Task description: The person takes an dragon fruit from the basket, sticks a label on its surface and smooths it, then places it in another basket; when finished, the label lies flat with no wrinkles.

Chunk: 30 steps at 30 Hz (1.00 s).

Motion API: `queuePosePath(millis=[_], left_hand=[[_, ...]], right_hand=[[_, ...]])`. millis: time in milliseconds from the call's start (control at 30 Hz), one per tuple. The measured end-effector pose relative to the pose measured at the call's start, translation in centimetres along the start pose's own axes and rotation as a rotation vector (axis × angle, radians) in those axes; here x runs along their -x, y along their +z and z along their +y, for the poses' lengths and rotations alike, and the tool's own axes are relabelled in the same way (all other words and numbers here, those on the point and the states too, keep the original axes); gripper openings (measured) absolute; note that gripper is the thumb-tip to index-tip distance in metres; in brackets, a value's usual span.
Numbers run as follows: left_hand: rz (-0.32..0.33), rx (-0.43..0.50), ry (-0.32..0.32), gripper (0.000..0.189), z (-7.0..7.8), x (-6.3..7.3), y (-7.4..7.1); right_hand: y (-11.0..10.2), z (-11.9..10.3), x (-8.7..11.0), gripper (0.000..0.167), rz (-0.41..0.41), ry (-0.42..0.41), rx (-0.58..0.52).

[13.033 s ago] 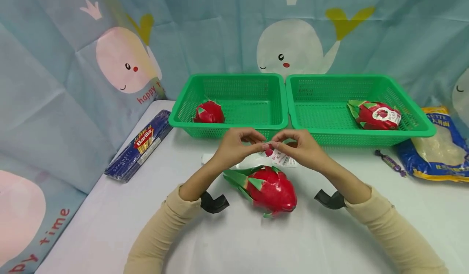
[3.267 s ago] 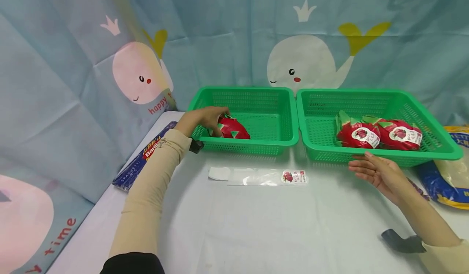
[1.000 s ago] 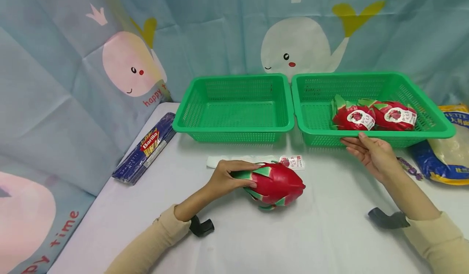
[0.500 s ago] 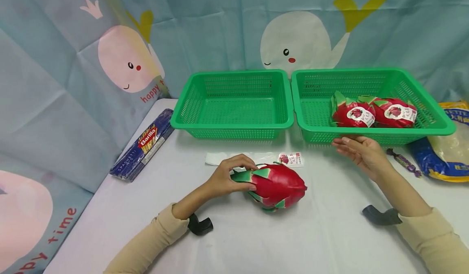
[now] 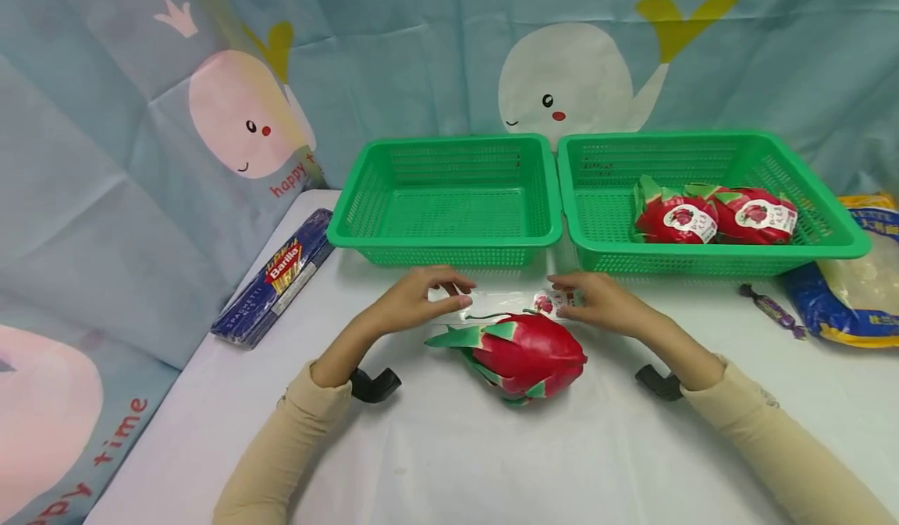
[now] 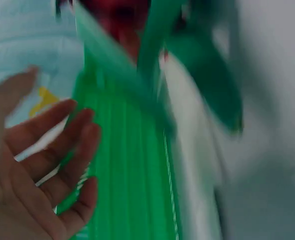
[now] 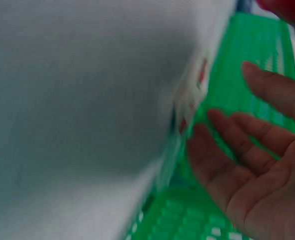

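A red dragon fruit [image 5: 523,356] with green scales lies on the white table [image 5: 449,462], between the person's two forearms. Just beyond it, toward 12 o'clock, a clear sticker strip [image 5: 492,300] stretches across the cloth, with one printed label [image 5: 551,301] left at its right end.

The left hand [image 5: 414,303] sits at about 10 o'clock from the fruit, near it but not touching. Its fingers are loosely bent and reach down to the left part of the strip; whether they pinch it or only touch it cannot be told from the head view. The left wrist view is blurred and shows the palm with relaxed fingers [image 6: 62,150] holding nothing.

The right hand [image 5: 604,306] lies at about 1 o'clock from the fruit, also apart from it. Its fingertips rest at the label end of the strip, fingers gently extended. The blurred right wrist view shows an open palm with spread fingers [image 7: 257,150].

At 12 o'clock stand two green baskets side by side. The left basket [image 5: 351,221] has no fruit in it. The right basket [image 5: 836,228] holds two labelled dragon fruits [image 5: 716,217] touching each other.

At 9 o'clock a Barilla spaghetti pack [image 5: 274,275] lies at the table edge. At 3 o'clock lie a wrapped candy [image 5: 769,310] and a blue and yellow food bag [image 5: 853,291].
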<state>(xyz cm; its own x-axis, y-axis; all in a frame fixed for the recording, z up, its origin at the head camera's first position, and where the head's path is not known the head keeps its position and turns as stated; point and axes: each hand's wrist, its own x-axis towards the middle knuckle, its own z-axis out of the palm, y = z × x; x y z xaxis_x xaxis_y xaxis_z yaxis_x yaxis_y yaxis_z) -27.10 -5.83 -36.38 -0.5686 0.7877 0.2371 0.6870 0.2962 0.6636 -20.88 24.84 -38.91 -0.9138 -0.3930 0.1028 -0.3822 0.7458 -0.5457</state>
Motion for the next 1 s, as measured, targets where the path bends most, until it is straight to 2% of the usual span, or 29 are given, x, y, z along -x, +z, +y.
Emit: queuePosePath(millis=[100, 200, 333, 400, 567, 700, 833, 1000], left_hand=[[-0.04, -0.108, -0.051, 0.028, -1.1, -1.0, -0.6], [-0.074, -0.188, -0.054, 0.031, -2.0, -1.6, -0.3], [-0.095, -0.253, -0.021, 0.032, -3.1, -2.1, 0.7], [-0.097, -0.256, -0.006, 0.033, -3.4, -2.3, 1.2], [-0.072, -0.19, -0.043, 0.032, -4.1, -2.5, 2.0], [-0.012, -0.084, -0.14, 0.026, -4.2, -2.3, 2.0], [0.059, -0.011, -0.203, 0.02, -4.0, -2.4, 1.5], [0.067, 0.018, -0.177, 0.017, -3.8, -2.9, 0.6]], right_hand=[[0.7, 0.1, -0.4, 0.046, 0.011, -0.009, 0.103], [1.1, 0.3, -0.7, 0.035, 0.022, -0.006, 0.145], [1.1, 0.4, -1.0, 0.023, 0.041, 0.028, 0.123], [1.0, 0.5, -1.1, 0.019, 0.043, 0.048, 0.071], [0.5, 0.4, -0.9, 0.007, 0.063, 0.09, -0.136], [-0.1, -0.1, -0.5, 0.008, 0.111, 0.123, -0.259], [-0.7, -0.5, -0.3, 0.016, 0.142, 0.111, -0.245], [-1.3, -0.9, -0.1, 0.029, 0.148, 0.011, -0.174]])
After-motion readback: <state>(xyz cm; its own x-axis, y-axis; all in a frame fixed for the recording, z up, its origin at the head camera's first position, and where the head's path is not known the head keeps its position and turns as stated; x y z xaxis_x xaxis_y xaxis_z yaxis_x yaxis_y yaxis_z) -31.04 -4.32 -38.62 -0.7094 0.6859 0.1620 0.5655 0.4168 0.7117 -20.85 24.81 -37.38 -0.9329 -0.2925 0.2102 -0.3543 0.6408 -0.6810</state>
